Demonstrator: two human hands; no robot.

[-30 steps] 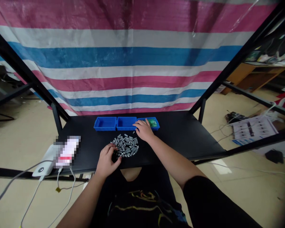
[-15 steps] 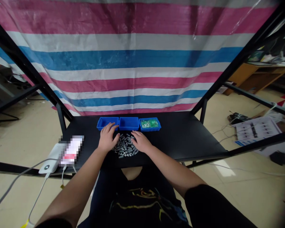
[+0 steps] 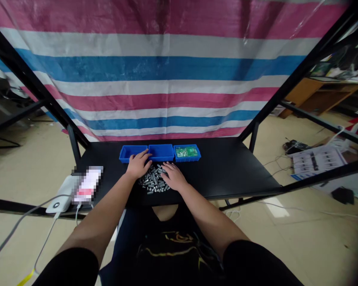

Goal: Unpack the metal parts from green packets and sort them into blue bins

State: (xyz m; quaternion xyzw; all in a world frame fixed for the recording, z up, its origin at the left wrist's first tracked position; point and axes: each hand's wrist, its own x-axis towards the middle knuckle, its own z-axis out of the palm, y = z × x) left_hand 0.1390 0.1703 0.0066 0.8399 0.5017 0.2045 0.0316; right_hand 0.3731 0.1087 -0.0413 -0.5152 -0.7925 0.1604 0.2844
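A heap of small grey and silver metal parts (image 3: 155,181) lies on the black table (image 3: 226,171). At the heap's upper left edge is my left hand (image 3: 138,165), its fingers apart and reaching over the front rim of the left blue bin (image 3: 125,154). My right hand (image 3: 173,176) rests at the heap's right side with fingers spread. Neither hand visibly holds anything. The middle blue bin (image 3: 161,152) stands behind the heap. Beside it, the right blue bin (image 3: 187,159) contains green circuit boards (image 3: 186,151).
A phone (image 3: 89,182) and a white power bank (image 3: 64,194) with cables sit at the table's left end. Behind the table hangs a striped sheet (image 3: 167,67), framed by black bars. Boxes and cables lie on the floor at right.
The view has shifted slightly. My left hand has moved a little right relative to the bins, and my right hand lies slightly closer to the heap's upper edge.
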